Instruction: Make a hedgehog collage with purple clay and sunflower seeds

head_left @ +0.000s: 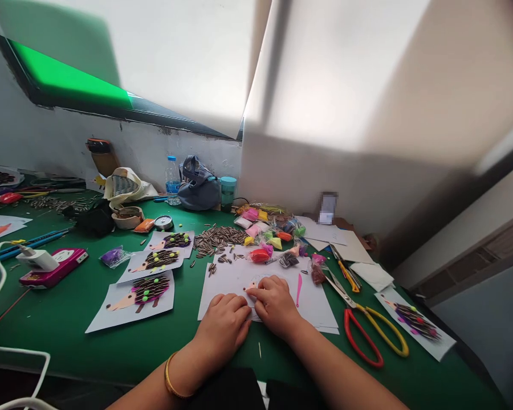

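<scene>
White paper [312, 302] lies on the green table in front of me. On it, a small peach clay hedgehog face [252, 286] with dark dots sits beside a faint drawn outline. My right hand [275, 302] rests over the sheet, its index finger touching the clay face and the other fingers curled. My left hand [225, 322] lies on the paper's lower left edge, fingers bent together, with nothing visible in it; its fingertips are partly hidden. A pink plastic tool [299, 290] lies right of my right hand.
Sunflower seeds [218, 238] and bagged coloured clay [260, 254] lie behind the paper. Finished hedgehog pictures [132, 302] are at left, another [414, 322] at far right. Large scissors [363, 319] lie open at right. A pink power bank [53, 267] with a white charger stands at left.
</scene>
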### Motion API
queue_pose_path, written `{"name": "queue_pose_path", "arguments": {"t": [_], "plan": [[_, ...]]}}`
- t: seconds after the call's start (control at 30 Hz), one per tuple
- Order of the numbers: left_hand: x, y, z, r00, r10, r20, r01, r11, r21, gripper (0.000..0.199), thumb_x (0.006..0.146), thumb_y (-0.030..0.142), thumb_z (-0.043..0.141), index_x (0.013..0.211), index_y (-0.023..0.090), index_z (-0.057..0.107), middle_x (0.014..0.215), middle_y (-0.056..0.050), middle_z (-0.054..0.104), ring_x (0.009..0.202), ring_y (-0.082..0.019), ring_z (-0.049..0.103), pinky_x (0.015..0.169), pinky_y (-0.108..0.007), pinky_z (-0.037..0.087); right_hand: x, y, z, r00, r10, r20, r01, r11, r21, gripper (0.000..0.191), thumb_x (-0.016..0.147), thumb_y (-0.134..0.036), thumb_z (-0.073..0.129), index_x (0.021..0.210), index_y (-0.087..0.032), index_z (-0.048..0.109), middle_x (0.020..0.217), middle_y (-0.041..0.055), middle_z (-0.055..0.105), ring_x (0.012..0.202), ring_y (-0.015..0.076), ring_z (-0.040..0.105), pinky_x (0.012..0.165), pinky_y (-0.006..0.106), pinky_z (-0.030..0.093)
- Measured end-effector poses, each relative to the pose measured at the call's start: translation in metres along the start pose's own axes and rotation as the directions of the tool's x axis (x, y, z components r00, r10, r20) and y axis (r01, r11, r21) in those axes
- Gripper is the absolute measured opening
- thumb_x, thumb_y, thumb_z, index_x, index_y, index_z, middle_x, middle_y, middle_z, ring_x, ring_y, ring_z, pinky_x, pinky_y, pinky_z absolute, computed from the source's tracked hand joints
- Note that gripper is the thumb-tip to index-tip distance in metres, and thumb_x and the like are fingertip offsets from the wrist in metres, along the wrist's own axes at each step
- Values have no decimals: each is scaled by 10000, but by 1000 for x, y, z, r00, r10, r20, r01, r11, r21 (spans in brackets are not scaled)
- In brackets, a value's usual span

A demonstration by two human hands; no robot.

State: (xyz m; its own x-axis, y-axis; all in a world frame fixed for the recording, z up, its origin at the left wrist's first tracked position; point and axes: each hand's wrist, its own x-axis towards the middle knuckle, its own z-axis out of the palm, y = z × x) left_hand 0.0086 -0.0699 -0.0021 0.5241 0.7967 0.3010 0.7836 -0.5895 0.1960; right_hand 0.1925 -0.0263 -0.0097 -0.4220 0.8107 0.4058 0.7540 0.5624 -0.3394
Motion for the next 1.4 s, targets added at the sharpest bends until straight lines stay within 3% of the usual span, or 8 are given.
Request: {"name": "queue_pose_path", "arguments": {"t": [0.3, 0.5, 0.7, 0.87, 1.0, 1.4], "plan": [[1, 0, 0, 1000, 4, -2, -4, 1000, -5, 133, 885, 195, 545, 966, 225, 646, 1038, -30, 661, 992, -247, 570, 878, -434, 408, 0, -2, -1, 999, -47, 8, 48, 998, -47, 333, 788, -126, 598, 1027, -321, 723, 874, 25, 603, 895, 207, 476, 811, 355, 285], [0, -1, 0, 1000, -1, -14, 1, 1000, -9, 147, 894, 203, 540, 994, 244, 640, 1040, -27, 663, 991, -245, 581, 872, -430, 412, -4, 9, -11, 998, 37, -55, -37, 999, -8, 410, 819, -106, 543, 1153, -290, 693, 917, 44, 621, 929, 215, 501, 842, 358, 317], [0, -2, 1, 1000, -9, -21, 9, 1000, 24, 298, 870, 226, 582, 1167, 238, 595, 1269, -52, 629, 1080, -271, 574, 922, -451, 414, -12, 25, -23, 984, 157, -88, -160, 987, -28, 372, 813, -99, 528, 1093, -247, 722, 932, 50, 641, 944, 217, 531, 873, 371, 329], [1, -4, 6, 1000, 18, 2, -18, 996, 89, 396, 866, 251, 580, 1262, 239, 574, 1432, -43, 531, 1073, -285, 572, 936, -482, 425, -14, 28, -22, 979, 182, -94, -182, 983, 3, 362, 817, -112, 524, 1082, -254, 726, 941, 53, 646, 951, 217, 539, 868, 368, 335], [3, -4, 7, 1000, 16, 20, -18, 995, 99, 448, 852, 244, 586, 1300, 236, 559, 1425, -39, 540, 1067, -295, 567, 931, -502, 445, -13, 26, -19, 980, 181, -83, -181, 983, 11, 368, 818, -100, 519, 1079, -260, 724, 944, 47, 647, 960, 215, 535, 857, 362, 334], [2, -5, 3, 998, 38, -51, -39, 999, -19, 302, 857, 220, 580, 1157, 211, 614, 1297, -78, 622, 1047, -279, 586, 909, -466, 517, -13, 26, -17, 983, 169, -64, -168, 986, 21, 373, 814, -93, 524, 1082, -263, 720, 960, 39, 646, 967, 206, 531, 869, 352, 337]]}}
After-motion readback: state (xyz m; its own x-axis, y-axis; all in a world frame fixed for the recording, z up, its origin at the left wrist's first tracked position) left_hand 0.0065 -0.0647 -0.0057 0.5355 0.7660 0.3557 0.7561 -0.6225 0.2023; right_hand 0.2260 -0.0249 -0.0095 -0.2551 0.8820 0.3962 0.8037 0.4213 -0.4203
